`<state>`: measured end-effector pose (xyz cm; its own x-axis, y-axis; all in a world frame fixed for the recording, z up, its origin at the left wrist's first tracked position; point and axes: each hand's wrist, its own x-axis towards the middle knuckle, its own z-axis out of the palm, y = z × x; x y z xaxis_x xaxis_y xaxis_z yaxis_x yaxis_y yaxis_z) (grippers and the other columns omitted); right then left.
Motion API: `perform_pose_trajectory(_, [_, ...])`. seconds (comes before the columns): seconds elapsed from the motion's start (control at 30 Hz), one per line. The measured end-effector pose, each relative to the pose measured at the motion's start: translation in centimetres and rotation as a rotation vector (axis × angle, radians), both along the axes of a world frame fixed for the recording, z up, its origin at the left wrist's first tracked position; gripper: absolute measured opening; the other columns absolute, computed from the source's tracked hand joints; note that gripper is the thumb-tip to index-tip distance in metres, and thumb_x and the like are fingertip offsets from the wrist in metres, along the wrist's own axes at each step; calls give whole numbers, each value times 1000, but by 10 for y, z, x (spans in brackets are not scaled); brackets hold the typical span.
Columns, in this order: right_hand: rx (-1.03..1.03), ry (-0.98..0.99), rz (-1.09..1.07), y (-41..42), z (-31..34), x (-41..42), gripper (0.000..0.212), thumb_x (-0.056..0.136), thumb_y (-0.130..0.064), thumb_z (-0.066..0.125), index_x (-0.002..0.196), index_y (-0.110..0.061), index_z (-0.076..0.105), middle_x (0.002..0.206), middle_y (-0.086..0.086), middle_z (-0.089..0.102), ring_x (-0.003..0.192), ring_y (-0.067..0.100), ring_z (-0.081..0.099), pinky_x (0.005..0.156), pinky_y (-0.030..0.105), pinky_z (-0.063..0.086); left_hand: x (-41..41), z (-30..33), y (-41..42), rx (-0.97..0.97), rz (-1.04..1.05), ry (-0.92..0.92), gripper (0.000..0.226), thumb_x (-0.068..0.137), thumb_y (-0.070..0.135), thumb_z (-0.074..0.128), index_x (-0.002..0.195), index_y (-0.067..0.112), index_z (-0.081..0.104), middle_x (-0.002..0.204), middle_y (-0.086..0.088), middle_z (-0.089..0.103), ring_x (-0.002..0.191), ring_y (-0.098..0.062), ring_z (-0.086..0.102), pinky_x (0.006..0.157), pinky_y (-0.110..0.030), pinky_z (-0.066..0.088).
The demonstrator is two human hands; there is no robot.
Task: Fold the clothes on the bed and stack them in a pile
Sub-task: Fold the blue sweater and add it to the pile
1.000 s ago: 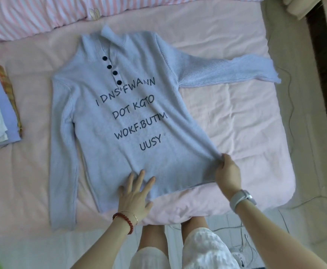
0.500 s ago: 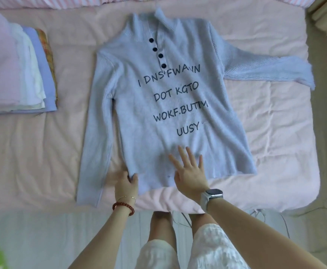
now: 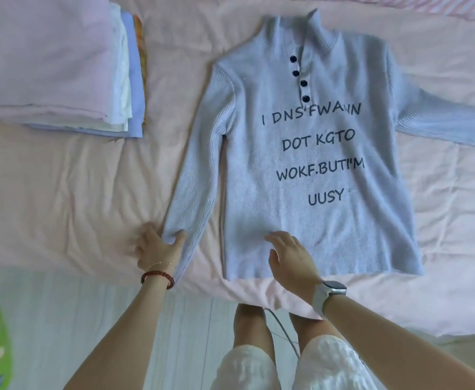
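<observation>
One sweater [image 3: 312, 175] at 12 o'clock – four dark buttons [image 3: 300, 78]; one folded pile [image 3: 61, 66] at 10 – two hands.

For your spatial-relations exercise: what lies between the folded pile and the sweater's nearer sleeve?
In the head view, only bare pink bedsheet separates the folded pile from the sweater's sleeve.

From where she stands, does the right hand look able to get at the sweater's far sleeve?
Probably yes, with a stretch. The right hand rests near the sweater hem, and nothing lies between it and the outstretched sleeve, which runs off the picture's right edge.
</observation>
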<state>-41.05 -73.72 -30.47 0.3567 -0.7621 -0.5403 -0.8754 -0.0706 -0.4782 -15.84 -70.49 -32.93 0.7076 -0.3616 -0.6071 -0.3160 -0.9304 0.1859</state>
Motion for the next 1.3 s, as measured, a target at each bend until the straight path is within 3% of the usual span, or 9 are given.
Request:
perform_pose_trajectory(0.13, [177, -241, -329, -22, 1, 41, 27, 94, -9, 42, 115, -11, 60, 109, 5, 59, 94, 22, 57, 81, 29, 47, 35, 3, -15, -78, -133, 185, 18, 85, 21, 60, 74, 10, 49, 66, -4, 51, 71, -30, 50, 60, -31, 39])
perform_pose_trajectory(0.27, [598, -540, -868, -55, 9, 79, 26, 94, -7, 42, 113, -8, 59, 84, 3, 62, 76, 18, 58, 73, 27, 49, 43, 46, -10, -383, -51, -166, 12, 89, 15, 56, 94, 4, 54, 75, -8, 58, 67, -23, 46, 59, -29, 29])
perform_pose_trajectory(0.37, [737, -683, -974, -76, 15, 95, 22, 96, -20, 44, 109, -12, 61, 86, 3, 64, 80, 17, 61, 80, 30, 50, 9, 86, -12, -452, -530, 202, 14, 86, 14, 62, 100, 12, 63, 80, 8, 61, 71, -14, 58, 63, -22, 41])
perform_pose_trajectory(0.47, [790, -678, -1003, -88, 15, 93, 28, 98, -36, 40, 98, -20, 63, 94, 3, 65, 82, 19, 60, 81, 32, 48, -11, 96, -32, -483, -571, 608, 13, 87, 6, 62, 95, 12, 70, 92, -2, 70, 84, -5, 63, 78, -12, 47])
perform_pose_trajectory(0.63, [639, -361, -693, -74, 4, 80, 11, 92, -30, 53, 94, -20, 52, 83, 2, 55, 69, 14, 52, 57, 19, 42, 7, 63, -89, -474, -209, 252, 23, 92, 8, 51, 112, 8, 60, 110, -11, 65, 93, -20, 60, 79, -18, 42])
perform_pose_trajectory(0.93, [366, -500, -603, -78, 21, 39, 31, 92, -14, 50, 64, -11, 37, 56, -7, 28, 45, 3, 25, 43, 14, 22, -3, 14, -197, -227, -1219, 30, 51, 91, 18, 49, 139, 30, 38, 156, 6, 11, 141, -28, 2, 110, -47, 18])
perform_pose_trajectory(1.03, [294, -376, -645, -101, 22, -9, 23, 89, -26, 58, 69, -15, 55, 53, -10, 39, 43, 1, 36, 43, 12, 28, -16, 11, -243, -127, -1366, -10, 31, 86, 29, 55, 117, 31, 56, 152, 14, 21, 142, -24, -4, 111, -54, 5])
perform_pose_trajectory(1.17, [297, -154, -590, -118, 12, -68, 32, 87, -38, 60, 62, -20, 49, 52, -10, 41, 45, 4, 36, 46, 17, 28, -34, 19, -296, -102, -1526, -118, 14, 85, 39, 56, 91, 27, 61, 112, 11, 56, 130, -15, 31, 111, -51, -6])
perform_pose_trajectory(1.3, [331, 36, -501, -107, 4, -107, 41, 92, -37, 52, 58, -18, 39, 55, -4, 40, 55, 15, 38, 56, 30, 30, -39, 41, -323, -136, -1441, 63, 19, 85, 39, 59, 77, 22, 54, 71, 0, 58, 86, -24, 58, 89, -32, 32])
